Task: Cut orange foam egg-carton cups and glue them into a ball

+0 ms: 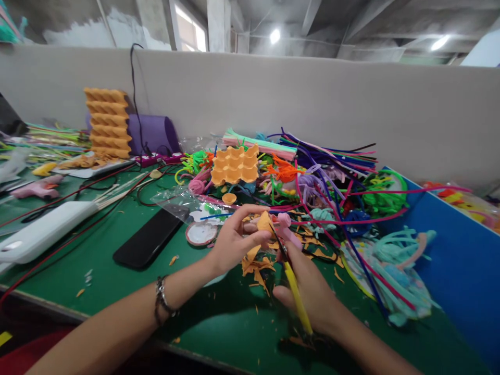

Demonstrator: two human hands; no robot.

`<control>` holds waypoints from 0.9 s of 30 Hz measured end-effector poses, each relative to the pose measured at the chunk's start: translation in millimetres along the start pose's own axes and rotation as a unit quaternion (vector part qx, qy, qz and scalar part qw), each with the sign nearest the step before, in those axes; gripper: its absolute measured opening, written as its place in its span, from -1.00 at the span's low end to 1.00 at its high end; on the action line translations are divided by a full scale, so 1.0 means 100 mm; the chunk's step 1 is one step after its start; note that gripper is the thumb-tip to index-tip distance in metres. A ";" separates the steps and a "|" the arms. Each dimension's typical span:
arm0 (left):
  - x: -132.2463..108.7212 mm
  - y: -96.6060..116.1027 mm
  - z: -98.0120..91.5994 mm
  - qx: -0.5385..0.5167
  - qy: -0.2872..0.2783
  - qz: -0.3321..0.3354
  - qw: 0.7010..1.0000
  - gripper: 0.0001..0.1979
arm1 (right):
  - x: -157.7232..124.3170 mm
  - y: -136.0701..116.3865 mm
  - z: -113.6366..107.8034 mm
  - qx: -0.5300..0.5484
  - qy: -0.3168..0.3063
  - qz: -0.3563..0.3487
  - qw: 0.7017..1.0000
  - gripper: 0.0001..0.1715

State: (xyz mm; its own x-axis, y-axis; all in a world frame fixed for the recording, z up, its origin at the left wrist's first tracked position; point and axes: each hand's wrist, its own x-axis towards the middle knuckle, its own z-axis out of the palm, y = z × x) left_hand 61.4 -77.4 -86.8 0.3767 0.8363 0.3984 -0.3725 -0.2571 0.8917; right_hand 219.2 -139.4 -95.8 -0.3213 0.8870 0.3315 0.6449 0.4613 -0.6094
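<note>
Between the fingertips of my left hand (233, 240) is a small orange egg-carton piece (265, 222). My right hand (312, 294) grips a pair of scissors (296, 294) with yellow handles, and their dark blades reach the edge of that piece. Below both hands lie torn orange scraps (258, 269) on the green table. Just beyond, a cut orange cup (229, 198) sits in front of a larger orange egg-carton section (235, 166). Something pink (287, 224) shows behind the blades, partly hidden by my right hand.
A black phone (150, 239) and a white board with a handle (50, 229) lie to the left. Tangled pipe cleaners (324, 151) heap up at the back. A stack of orange egg cartons (108, 124) stands back left. A blue panel (449, 260) borders the right side.
</note>
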 end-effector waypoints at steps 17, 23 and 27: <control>-0.04 0.00 0.05 0.046 0.039 -0.016 0.998 -0.67 | -0.02 -0.04 0.01 -0.049 0.068 -0.020 0.996 -0.34; -0.02 0.03 0.04 0.070 0.063 0.001 0.996 -0.67 | 0.00 -0.05 0.01 0.038 0.050 0.042 0.997 -0.42; -0.02 0.01 0.01 0.102 0.057 0.049 0.992 -0.67 | 0.01 -0.08 -0.02 0.101 0.058 0.044 0.992 -0.41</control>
State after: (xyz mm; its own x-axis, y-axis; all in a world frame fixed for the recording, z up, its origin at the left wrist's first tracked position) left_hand 60.6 -79.7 -86.6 0.2440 0.8491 0.4685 -0.2187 -0.4225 0.8796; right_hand 215.0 -142.6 -89.2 -0.1814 0.9212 0.3442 0.5103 0.3874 -0.7678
